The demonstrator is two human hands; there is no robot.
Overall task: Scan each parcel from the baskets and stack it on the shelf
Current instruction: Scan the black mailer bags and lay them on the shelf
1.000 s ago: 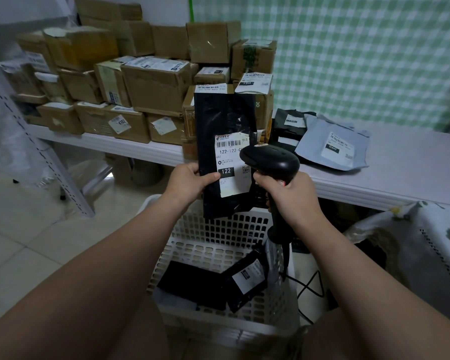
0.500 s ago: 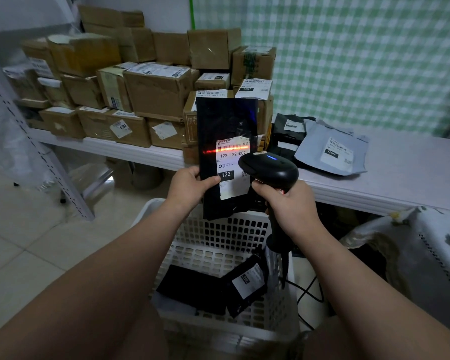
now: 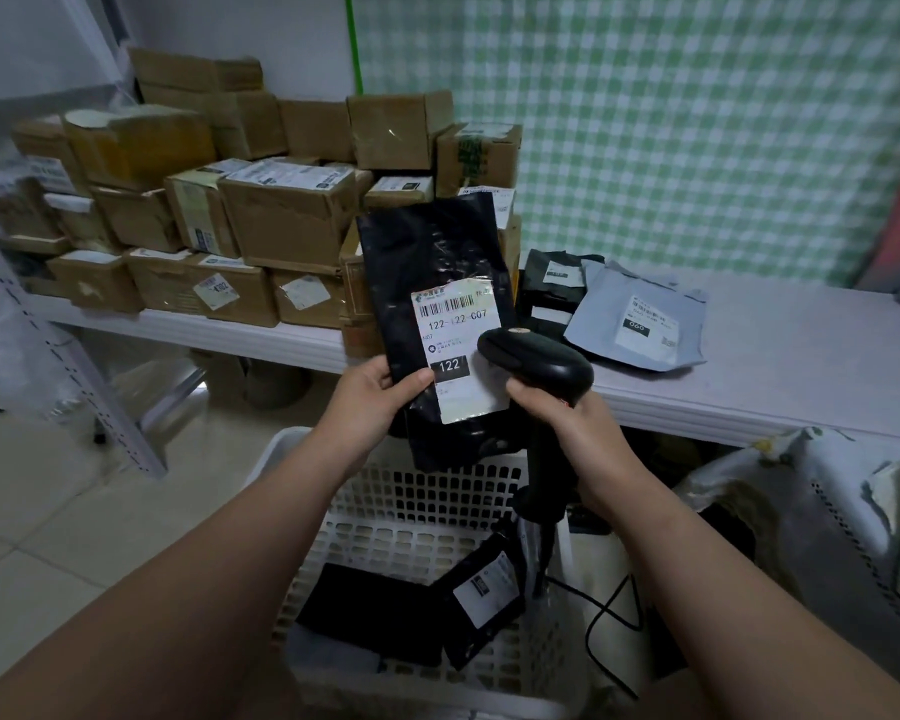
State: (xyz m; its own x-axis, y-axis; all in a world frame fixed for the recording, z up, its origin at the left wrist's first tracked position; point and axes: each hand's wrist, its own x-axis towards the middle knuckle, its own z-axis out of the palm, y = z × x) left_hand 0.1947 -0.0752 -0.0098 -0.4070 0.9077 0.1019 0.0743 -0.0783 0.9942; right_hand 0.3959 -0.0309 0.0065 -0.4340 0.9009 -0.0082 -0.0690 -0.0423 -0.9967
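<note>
Behind scanner [image 3: 541,362], label [image 3: 453,350] on parcel [image 3: 427,252] seems part-hidden.

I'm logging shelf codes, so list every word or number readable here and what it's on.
"122-122-G07": label on the black parcel in the left hand.
"122": white on black, same label.
Grey mailer label: three digits, too blurred to be sure.
Cardboard boxes labels, basket parcel label, badge on the scanner in the right hand: too small or blurred.
</note>
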